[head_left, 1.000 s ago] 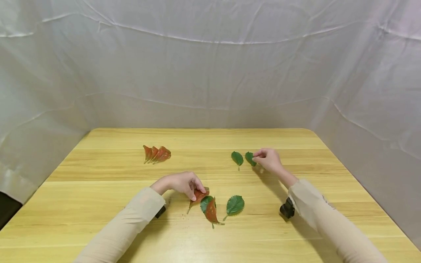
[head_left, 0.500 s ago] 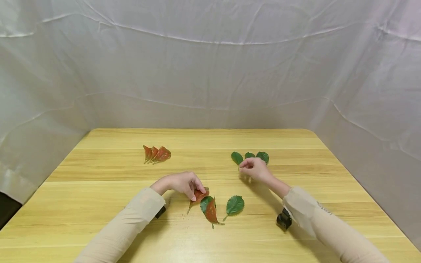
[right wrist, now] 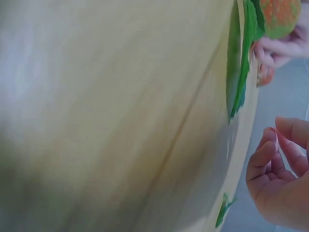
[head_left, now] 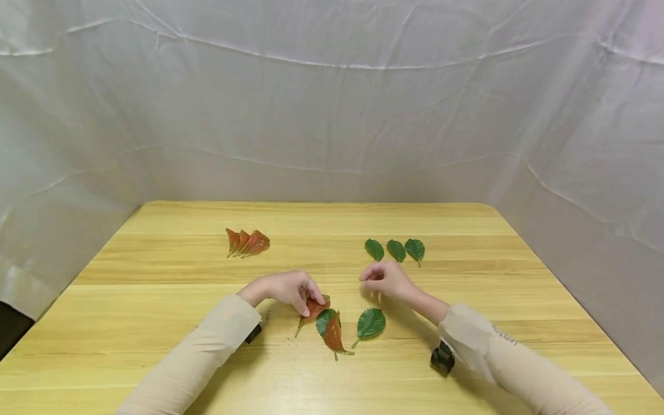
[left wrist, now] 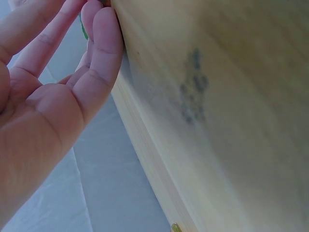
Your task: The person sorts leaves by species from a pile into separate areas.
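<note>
Near the table's middle, my left hand [head_left: 290,287] pinches a red leaf [head_left: 316,309] between thumb and fingers. Beside it, a second red leaf [head_left: 332,335] overlaps a green leaf [head_left: 324,320], and another green leaf [head_left: 371,323] lies just to the right. My right hand [head_left: 386,279] hovers above that green leaf, fingers loosely curled with nothing between them. Behind the right hand, three green leaves [head_left: 396,251] form a row. In the left wrist view the fingers [left wrist: 104,53] are bent, their tips cut off by the frame's top edge.
Several red leaves [head_left: 253,244] lie fanned and overlapping at the back left of the wooden table [head_left: 155,323]. A pale cloth [head_left: 332,115] hangs around the table's back and sides. Black wrist cameras [head_left: 442,358] sit under both wrists.
My right hand has let go of a green leaf at the right end of the back row and come back toward the front left. The left hand has stayed still on its red leaf.
</note>
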`<control>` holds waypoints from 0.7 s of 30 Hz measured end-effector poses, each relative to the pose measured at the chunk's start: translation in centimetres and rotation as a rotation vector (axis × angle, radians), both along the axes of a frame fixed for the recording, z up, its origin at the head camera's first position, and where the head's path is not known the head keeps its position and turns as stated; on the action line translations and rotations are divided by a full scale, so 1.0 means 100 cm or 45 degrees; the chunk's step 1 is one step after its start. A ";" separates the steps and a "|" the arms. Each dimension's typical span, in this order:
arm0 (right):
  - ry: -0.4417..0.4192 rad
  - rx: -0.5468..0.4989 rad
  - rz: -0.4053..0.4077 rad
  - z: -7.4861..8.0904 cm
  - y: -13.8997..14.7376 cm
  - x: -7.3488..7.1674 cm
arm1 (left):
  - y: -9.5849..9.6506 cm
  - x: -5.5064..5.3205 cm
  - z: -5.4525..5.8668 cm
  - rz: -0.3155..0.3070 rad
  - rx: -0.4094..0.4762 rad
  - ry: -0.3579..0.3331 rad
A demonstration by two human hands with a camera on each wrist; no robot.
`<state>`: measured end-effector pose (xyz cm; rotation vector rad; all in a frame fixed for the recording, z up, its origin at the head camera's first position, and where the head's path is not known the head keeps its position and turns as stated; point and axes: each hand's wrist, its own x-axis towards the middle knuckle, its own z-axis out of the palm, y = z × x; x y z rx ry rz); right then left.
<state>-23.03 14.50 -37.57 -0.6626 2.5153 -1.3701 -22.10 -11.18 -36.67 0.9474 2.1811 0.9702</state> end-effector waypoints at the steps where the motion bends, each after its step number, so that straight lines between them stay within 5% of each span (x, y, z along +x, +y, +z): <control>1: 0.003 0.003 0.020 -0.001 -0.001 0.001 | 0.000 0.000 0.000 -0.004 0.002 0.000; 21: -0.133 0.026 0.306 -0.004 -0.028 0.019 | 0.000 -0.002 0.001 -0.001 0.030 -0.063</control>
